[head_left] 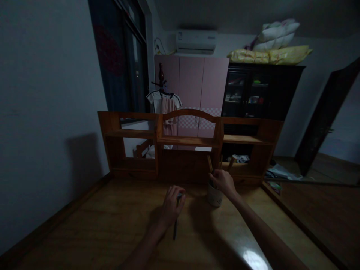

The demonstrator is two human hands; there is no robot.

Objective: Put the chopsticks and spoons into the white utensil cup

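Note:
My left hand (172, 205) rests on the wooden desk (112, 232) with its fingers curled around a thin dark pen or pencil (175, 227) that points back toward me. My right hand (223, 181) is closed over the top of a small white cup (215, 197) standing on the desk, gripping a wooden stick-like item (209, 164) that rises from the cup. Other sticks (232, 162) lean out of the cup beside it. The room is dim and fine detail is hard to make out.
A wooden shelf unit (188, 140) stands along the desk's back edge, just behind both hands. A wall closes the left side. Papers (281, 172) lie on a surface at the right. Behind are pink wardrobes (197, 82), a dark cabinet (261, 93) and a clothes stand (164, 99).

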